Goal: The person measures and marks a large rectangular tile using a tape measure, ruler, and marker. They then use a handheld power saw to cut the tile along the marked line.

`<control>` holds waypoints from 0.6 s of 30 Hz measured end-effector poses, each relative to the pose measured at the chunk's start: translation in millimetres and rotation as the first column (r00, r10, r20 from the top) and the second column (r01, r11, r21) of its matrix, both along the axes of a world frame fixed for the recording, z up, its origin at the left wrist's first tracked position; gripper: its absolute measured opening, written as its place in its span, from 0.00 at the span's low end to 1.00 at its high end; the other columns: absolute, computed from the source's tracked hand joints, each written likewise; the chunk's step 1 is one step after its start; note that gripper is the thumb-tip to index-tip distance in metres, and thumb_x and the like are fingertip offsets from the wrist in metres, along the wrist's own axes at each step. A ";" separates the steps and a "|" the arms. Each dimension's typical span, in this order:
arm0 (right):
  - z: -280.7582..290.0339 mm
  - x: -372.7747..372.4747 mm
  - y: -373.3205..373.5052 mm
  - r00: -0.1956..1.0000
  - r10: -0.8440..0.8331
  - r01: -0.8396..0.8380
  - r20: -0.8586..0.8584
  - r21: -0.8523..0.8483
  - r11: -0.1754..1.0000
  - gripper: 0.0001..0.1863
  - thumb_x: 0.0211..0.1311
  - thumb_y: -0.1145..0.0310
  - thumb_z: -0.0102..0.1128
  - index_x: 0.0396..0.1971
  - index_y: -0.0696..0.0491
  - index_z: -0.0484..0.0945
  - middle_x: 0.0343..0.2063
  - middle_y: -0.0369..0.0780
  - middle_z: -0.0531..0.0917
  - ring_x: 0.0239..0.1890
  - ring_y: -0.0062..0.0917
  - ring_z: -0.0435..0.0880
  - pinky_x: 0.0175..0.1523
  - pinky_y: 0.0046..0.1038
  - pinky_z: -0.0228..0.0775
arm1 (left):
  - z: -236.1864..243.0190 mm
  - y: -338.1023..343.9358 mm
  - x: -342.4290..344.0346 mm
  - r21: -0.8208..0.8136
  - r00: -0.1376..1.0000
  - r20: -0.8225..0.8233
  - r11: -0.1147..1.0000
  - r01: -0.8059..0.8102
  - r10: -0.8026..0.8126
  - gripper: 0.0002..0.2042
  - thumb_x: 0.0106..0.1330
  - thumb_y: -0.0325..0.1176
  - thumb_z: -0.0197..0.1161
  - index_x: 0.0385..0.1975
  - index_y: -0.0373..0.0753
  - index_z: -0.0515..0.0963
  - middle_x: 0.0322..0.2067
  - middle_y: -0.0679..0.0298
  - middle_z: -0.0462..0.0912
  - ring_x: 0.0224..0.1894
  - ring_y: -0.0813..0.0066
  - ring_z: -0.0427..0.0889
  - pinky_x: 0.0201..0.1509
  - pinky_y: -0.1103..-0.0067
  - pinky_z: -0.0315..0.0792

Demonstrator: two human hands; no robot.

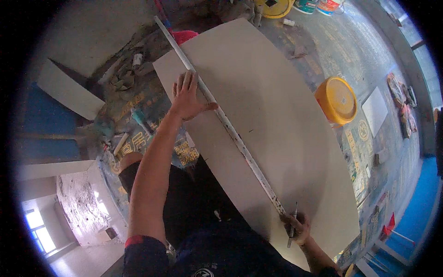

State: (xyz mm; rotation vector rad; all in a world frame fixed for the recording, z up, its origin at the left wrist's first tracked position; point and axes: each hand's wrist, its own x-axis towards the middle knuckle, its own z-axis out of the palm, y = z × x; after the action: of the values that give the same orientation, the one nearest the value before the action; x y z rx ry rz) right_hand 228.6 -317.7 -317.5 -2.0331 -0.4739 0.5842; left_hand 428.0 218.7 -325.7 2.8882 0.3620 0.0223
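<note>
A large pale board lies beneath my hands, crossed diagonally by a long white, scuffed straightedge. My left hand presses on the board with fingers spread and touches the straightedge toward its upper part. My right hand is at the lower end of the straightedge, closed around a slim pen-like tool held upright across the fingers. Short dark marks show on the board beside the straightedge. The board’s underside and part of my right fingers are hidden.
A yellow bucket stands by the board’s right side; more buckets are at the top. A teal tool lies left, on printed floor covering. A white offcut, bags and another board lie around.
</note>
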 end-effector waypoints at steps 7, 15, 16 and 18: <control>18.8 4.1 22.5 0.882 -0.307 0.343 -0.358 0.040 0.939 0.13 0.56 0.72 0.65 0.42 0.55 0.81 0.26 0.41 0.82 0.21 0.21 0.77 0.24 0.22 0.68 | -0.5 0.8 -1.6 0.003 0.999 -0.022 1.000 -0.023 0.023 0.67 0.36 0.77 0.65 0.72 0.35 0.46 0.73 0.50 0.43 0.75 0.49 0.36 0.76 0.55 0.34; 23.3 3.4 18.9 0.919 0.123 -0.080 0.374 -0.128 0.989 0.21 0.46 0.79 0.67 0.44 0.51 0.81 0.33 0.42 0.84 0.32 0.29 0.81 0.33 0.27 0.72 | 1.7 2.5 -6.8 -0.019 1.000 0.003 1.000 -0.010 0.011 0.67 0.37 0.77 0.65 0.72 0.35 0.46 0.73 0.51 0.41 0.75 0.47 0.35 0.76 0.56 0.34; 20.1 3.3 18.0 0.906 0.115 -0.072 0.408 -0.119 0.990 0.21 0.45 0.79 0.67 0.44 0.51 0.82 0.32 0.41 0.84 0.31 0.29 0.81 0.33 0.27 0.72 | 1.4 2.3 -6.4 -0.012 1.000 0.014 1.000 -0.010 0.010 0.67 0.37 0.76 0.66 0.72 0.36 0.46 0.73 0.51 0.41 0.75 0.47 0.36 0.76 0.56 0.35; 10.5 1.5 13.7 0.875 0.092 -0.050 0.475 -0.102 0.994 0.22 0.43 0.78 0.67 0.43 0.51 0.83 0.31 0.40 0.84 0.30 0.30 0.80 0.33 0.28 0.72 | 1.5 0.3 -3.7 -0.010 1.000 0.022 1.000 -0.006 0.006 0.67 0.37 0.76 0.67 0.72 0.36 0.46 0.73 0.51 0.41 0.75 0.47 0.37 0.76 0.55 0.36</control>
State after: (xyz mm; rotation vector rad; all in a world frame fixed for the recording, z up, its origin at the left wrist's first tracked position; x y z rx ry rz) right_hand 230.1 -304.0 -307.0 -2.2523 -0.8319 0.1310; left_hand 424.3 219.0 -324.2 2.8744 0.3657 0.0527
